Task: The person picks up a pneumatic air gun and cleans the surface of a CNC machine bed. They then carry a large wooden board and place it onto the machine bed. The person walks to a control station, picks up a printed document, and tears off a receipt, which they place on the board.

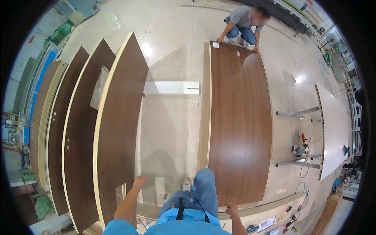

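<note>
My left hand (139, 183) hangs closed beside the nearest of several upright brown wood-grain door panels (121, 105), apart from it, with nothing visible in the fingers. Over the near edge of a brown wood-grain door panel (241, 129) lying flat on my right, my right hand (232, 211) is held low with loosely bent fingers. It shows no object in its grasp, and I cannot tell whether it touches the panel. At the panel's far end a co-worker (246, 25) crouches, both hands on its corners. A small white label (216, 45) lies on the far left corner.
A white beam (172, 87) lies on the floor by the upright panels. To the right stand metal supports (297, 113) under a tilted white panel (333, 133), with a corded power tool (299, 150) nearby. Hand tools and a paper sheet (266, 223) rest on a bench behind my right arm.
</note>
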`<move>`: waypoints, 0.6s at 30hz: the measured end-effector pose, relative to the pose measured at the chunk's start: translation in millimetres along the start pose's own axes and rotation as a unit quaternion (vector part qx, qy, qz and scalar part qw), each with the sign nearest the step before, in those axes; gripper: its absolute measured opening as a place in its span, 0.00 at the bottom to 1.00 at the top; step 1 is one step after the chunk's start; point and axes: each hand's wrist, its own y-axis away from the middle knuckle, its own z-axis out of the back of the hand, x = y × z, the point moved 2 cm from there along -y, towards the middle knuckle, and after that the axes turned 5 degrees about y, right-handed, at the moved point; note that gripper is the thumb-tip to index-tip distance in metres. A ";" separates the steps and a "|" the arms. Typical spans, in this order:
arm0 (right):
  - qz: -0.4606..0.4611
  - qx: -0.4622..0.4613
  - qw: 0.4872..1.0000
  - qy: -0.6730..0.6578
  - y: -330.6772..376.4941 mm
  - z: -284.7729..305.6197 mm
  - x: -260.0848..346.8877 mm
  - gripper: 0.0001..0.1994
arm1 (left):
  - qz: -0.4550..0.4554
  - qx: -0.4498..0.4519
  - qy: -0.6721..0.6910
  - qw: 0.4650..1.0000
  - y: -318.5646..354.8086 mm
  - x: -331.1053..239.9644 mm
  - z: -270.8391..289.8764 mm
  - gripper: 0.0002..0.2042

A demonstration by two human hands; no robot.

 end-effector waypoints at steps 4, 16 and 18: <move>-0.067 0.102 0.992 0.011 4.4 -51.5 58.0 0.15 | 0.090 0.045 0.135 0.986 14.6 -25.3 25.6 0.22; 0.322 -0.023 0.923 0.208 -95.0 -96.3 810.6 0.16 | 0.184 0.132 0.343 0.912 21.6 -254.4 87.8 0.34; 0.388 0.068 0.919 0.009 -55.4 -120.0 966.4 0.15 | 0.171 0.129 0.385 0.898 -3.4 -304.3 109.0 0.35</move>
